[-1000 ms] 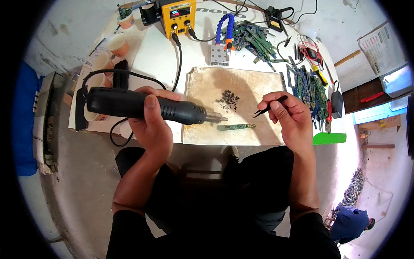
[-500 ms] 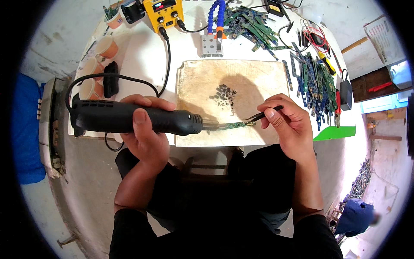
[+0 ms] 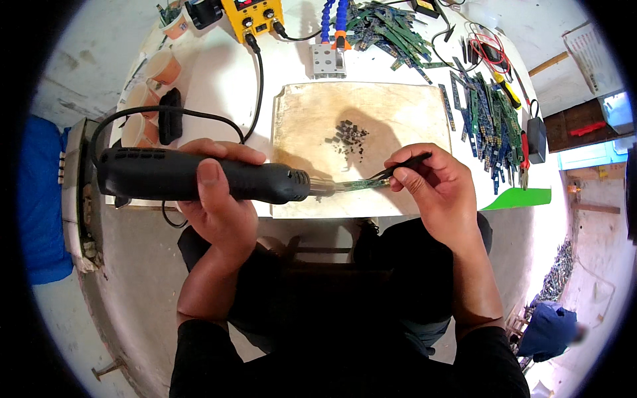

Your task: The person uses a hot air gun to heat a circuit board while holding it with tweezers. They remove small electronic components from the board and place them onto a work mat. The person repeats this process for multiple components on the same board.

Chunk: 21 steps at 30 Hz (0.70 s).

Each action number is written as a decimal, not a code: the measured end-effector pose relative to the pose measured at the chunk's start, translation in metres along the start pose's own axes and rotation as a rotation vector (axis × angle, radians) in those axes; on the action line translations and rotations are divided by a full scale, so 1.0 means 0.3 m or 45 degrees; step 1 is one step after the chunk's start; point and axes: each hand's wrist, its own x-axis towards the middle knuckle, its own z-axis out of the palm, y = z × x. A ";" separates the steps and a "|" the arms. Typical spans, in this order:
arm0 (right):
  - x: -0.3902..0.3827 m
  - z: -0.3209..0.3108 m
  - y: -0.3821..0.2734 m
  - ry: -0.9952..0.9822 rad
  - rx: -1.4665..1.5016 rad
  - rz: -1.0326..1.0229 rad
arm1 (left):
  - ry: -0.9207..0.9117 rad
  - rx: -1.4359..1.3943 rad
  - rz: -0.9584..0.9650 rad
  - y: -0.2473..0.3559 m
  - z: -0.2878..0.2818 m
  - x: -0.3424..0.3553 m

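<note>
My left hand [image 3: 222,209] is wrapped around a black hot air gun [image 3: 146,176], its thumb along the body and its nozzle pointing right. Just past the nozzle is a narrow green circuit board strip [image 3: 367,185], its right end at the fingertips of my right hand [image 3: 443,192]. Pinched in that hand are black tweezers [image 3: 413,162], their tips low over the strip; whether they touch it I cannot tell. Beyond the strip, a loose cluster of small black chips [image 3: 347,136] lies on a stained, pale work board [image 3: 305,109].
A yellow soldering station [image 3: 255,16] stands at the back, cabled to the gun. Circuit strips are heaped at the back [image 3: 388,30] and right [image 3: 491,126]. Paper cups [image 3: 162,68] line the left side. Near the right strips lie red-handled pliers [image 3: 524,159]. A person [image 3: 549,331] is at far lower right.
The tweezers have come left, their tips now over the strip. My right hand has shifted slightly left, and the gun a little left too. The whole view has tilted slightly.
</note>
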 end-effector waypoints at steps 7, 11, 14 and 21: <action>0.001 0.021 0.031 0.006 -0.288 -0.113 | -0.016 -0.006 0.019 0.007 -0.001 0.008; -0.003 0.033 0.029 0.010 -0.293 -0.092 | -0.069 -0.010 0.016 -0.001 -0.018 0.010; 0.000 0.035 0.032 -0.012 -0.288 -0.130 | -0.061 -0.038 0.015 -0.003 -0.023 0.010; -0.004 0.065 0.056 -0.011 -0.283 -0.233 | -0.063 -0.005 0.012 -0.001 -0.022 0.012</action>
